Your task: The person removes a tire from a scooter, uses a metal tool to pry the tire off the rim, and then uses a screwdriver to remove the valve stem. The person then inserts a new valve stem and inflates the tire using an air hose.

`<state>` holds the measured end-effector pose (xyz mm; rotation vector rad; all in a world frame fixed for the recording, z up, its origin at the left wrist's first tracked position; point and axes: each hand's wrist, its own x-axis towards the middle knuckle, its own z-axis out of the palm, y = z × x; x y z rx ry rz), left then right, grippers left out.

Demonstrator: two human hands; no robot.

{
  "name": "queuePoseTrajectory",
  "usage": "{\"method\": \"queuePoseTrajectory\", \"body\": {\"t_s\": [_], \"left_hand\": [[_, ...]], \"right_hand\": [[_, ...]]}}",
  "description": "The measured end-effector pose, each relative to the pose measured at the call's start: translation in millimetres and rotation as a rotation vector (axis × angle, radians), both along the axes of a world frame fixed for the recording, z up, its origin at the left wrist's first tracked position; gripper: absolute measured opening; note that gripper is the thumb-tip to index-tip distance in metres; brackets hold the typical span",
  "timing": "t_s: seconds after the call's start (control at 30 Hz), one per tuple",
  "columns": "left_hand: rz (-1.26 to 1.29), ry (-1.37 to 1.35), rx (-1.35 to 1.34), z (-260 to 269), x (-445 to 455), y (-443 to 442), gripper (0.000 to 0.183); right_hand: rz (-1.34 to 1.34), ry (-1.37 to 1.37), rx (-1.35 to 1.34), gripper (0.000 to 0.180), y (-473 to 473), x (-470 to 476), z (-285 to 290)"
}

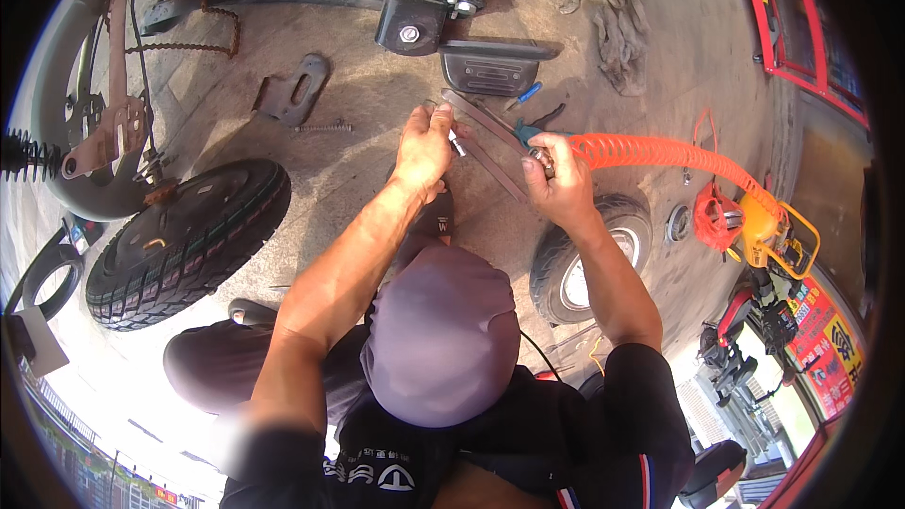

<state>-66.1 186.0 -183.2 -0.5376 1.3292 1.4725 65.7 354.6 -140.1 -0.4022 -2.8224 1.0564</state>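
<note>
Near the middle, my left hand (424, 150) is closed around a small metal fitting (458, 143) whose end sticks out at the fingers. My right hand (562, 180) grips the metal coupling (543, 158) at the end of an orange coiled air hose (650, 150), with a gap between the two hands. Two flat metal bars (491, 170) lie on the ground between and below them. Just beyond lie a blue-handled tool (529, 92) and a black footrest (489, 71). Whatever else my left fingers cover is hidden.
A wheel with a black tyre (191, 244) lies at left, below a vehicle fork. A smaller wheel (608, 261) is by my right forearm. Ahead are a metal bracket (295, 92), a spring (325, 128), a vehicle frame (410, 21) and grey gloves (615, 28). A yellow machine (763, 226) stands right.
</note>
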Motion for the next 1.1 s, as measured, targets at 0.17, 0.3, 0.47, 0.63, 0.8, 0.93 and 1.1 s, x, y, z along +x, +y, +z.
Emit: {"method": "queuePoseTrajectory", "body": {"t_s": [0.17, 0.3, 0.47, 0.63, 0.8, 0.93, 1.1], "left_hand": [[0.067, -0.053, 0.09, 2.8, 1.5, -5.1, 0.025], [0.009, 0.054, 0.09, 6.5, 5.3, -12.5, 0.025], [-0.066, 0.492, -0.005, 8.2, 13.4, -11.9, 0.027], [-0.241, 0.848, -0.144, 13.7, 19.3, -10.9, 0.027], [-0.482, 0.933, -0.239, 21.4, 20.0, -17.7, 0.025], [-0.491, 0.911, -0.296, 19.4, 24.5, -14.7, 0.023], [-0.537, 0.919, -0.328, 15.0, 26.8, -13.0, 0.028]], "right_hand": [[0.187, -0.065, -0.073, 0.034, -12.8, -12.4, -8.0], [0.219, -0.089, -0.069, 0.033, -12.9, -24.3, -11.6], [0.326, -0.076, -0.087, 0.036, -9.7, -34.2, -11.2], [0.372, -0.148, -0.097, 0.034, -9.1, -39.1, -8.2], [0.38, -0.287, 0.01, 0.03, -14.2, -46.9, -11.1], [0.347, -0.391, 0.188, 0.024, -21.1, -54.6, -18.3], [0.353, -0.502, 0.23, 0.019, -36.8, -63.3, -30.4]]}}
